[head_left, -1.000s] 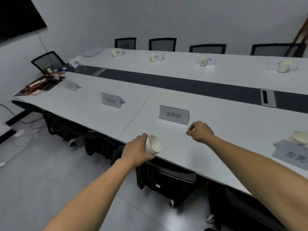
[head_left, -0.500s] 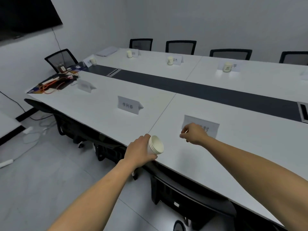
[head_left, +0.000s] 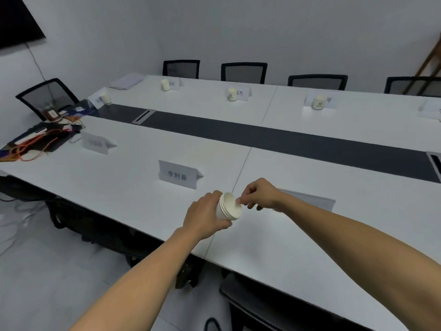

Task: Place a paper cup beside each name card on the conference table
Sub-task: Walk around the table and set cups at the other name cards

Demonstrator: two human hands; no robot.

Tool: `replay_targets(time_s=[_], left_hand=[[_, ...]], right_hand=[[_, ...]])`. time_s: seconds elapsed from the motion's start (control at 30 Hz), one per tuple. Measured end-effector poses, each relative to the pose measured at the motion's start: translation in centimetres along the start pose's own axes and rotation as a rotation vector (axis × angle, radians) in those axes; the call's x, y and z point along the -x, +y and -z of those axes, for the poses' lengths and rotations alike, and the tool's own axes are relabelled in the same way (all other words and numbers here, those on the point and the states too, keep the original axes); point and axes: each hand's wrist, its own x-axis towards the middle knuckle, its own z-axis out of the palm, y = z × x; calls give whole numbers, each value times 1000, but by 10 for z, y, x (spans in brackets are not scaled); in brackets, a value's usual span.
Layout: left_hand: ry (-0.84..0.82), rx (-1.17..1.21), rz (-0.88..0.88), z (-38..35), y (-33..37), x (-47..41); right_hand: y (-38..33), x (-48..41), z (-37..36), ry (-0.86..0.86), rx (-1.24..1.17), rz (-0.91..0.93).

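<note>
My left hand (head_left: 205, 217) grips a small stack of white paper cups (head_left: 229, 207), held sideways with the open rims facing right, just above the near edge of the white conference table (head_left: 133, 197). My right hand (head_left: 259, 194) pinches the rim of the outermost cup with thumb and forefinger. A name card (head_left: 177, 174) stands just beyond the hands with no cup beside it. Another card (head_left: 307, 201) is partly hidden behind my right forearm. A third bare card (head_left: 95, 143) stands further left. Far-side cards have cups (head_left: 318, 102) (head_left: 232, 94) (head_left: 165, 84) beside them.
Black mesh chairs (head_left: 243, 72) line the far side and the left end. Cables and folders (head_left: 35, 139) clutter the table's left end. A dark strip (head_left: 274, 139) with cable hatches runs down the table's middle. Chairs are tucked under the near edge.
The view has swung right along the table. My right hand moved from the name card back to the cup stack and now pinches its top rim. My left hand kept hold of the stack.
</note>
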Motion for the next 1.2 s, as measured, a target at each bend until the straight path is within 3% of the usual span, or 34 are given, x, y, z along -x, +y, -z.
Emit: replay_targets(time_s=[0.3, 0.67, 0.8, 1.03, 1.2], left_hand=[[-95, 55, -192, 17, -39, -70], [-289, 93, -268, -31, -3, -130], [-300, 49, -241, -47, 13, -156], [-354, -11, -117, -78, 13, -181], [-414, -31, -53, -99, 6, -179]], right_hand=[[-24, -37, -5, 122, -108, -83], [22, -33, 58, 229, -149, -212], [39, -41, 99, 332, -144, -237], [112, -76, 180, 741, -155, -438], [171, -102, 170, 655, -21, -582]])
